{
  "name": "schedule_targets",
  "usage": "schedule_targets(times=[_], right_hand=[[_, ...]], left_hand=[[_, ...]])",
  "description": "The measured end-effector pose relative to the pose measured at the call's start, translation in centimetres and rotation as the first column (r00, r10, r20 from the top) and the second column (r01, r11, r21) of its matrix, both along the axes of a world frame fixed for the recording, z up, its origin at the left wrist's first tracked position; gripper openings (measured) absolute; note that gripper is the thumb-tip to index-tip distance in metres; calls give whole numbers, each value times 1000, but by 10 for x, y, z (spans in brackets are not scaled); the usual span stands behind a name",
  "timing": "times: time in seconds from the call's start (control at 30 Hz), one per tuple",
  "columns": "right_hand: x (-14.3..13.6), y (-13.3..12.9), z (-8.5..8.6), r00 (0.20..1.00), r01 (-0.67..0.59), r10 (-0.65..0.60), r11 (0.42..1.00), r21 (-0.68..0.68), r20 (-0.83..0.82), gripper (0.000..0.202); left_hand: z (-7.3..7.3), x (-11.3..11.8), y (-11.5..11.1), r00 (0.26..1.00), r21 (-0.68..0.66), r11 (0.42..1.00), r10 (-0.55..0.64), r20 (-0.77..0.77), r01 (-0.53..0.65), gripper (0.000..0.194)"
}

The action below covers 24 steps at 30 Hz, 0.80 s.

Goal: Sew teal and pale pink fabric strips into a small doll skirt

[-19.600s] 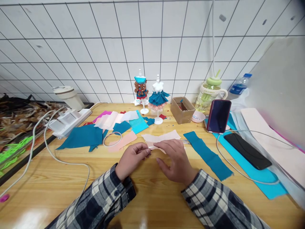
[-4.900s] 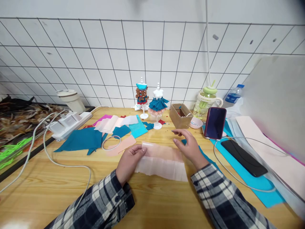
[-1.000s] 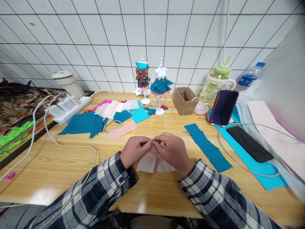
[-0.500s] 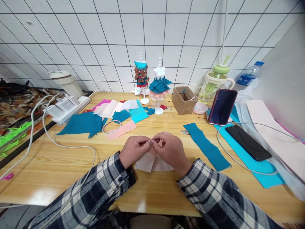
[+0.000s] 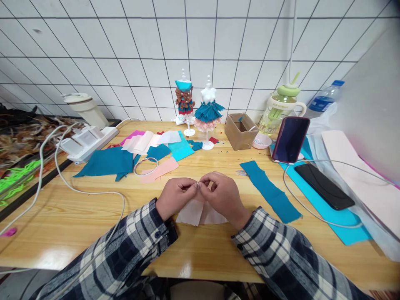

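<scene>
A piece of pale pink fabric (image 5: 191,211) hangs in folds below my two hands, near the front of the wooden table. My left hand (image 5: 176,197) pinches its upper edge between thumb and forefinger. Right beside it, fingertips almost touching, my right hand (image 5: 223,197) pinches the same gathered edge. The small folds between the fingertips are mostly hidden. To the right lies a strip of teal fabric (image 5: 270,191), with the tips of metal scissors or snips (image 5: 242,173) poking out by its upper end.
Two small mannequins stand at the back, one in a teal and pink ruffled skirt (image 5: 208,112), one in a brown-bowed dress (image 5: 184,100). A cardboard box (image 5: 239,137), pink dish (image 5: 261,141) and propped phone (image 5: 290,139) are right; fabric scraps (image 5: 109,162) and a power strip (image 5: 93,143) left.
Both hands keep their pinch on the pale pink fabric with hardly any movement. The whole view has shifted very slightly.
</scene>
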State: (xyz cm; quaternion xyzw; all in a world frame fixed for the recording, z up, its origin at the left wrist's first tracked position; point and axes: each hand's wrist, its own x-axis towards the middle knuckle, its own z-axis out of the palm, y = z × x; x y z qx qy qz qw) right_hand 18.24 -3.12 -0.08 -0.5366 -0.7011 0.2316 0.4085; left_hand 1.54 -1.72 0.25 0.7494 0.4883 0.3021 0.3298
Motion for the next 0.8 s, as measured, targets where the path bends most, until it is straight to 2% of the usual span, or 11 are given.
schedule_targets(times=[0.1,0.33,0.63,0.8], right_hand=[[0,0,1,1000,-3,3,1000,-8,-24,5],[2,-2,1,1000,-20,20,999,49,10,8],[3,-4,1,993,-90,76,983,159,87,11],[3,-5,0,984,-117,91,977,177,153,13]], left_hand=[[-1,-2,1,1000,-11,1000,-8,20,8,32],[0,-5,1,981,-87,993,-66,182,83,40],[2,-5,2,994,-46,999,-4,112,10,32],[3,-4,3,996,-58,998,27,86,-22,30]])
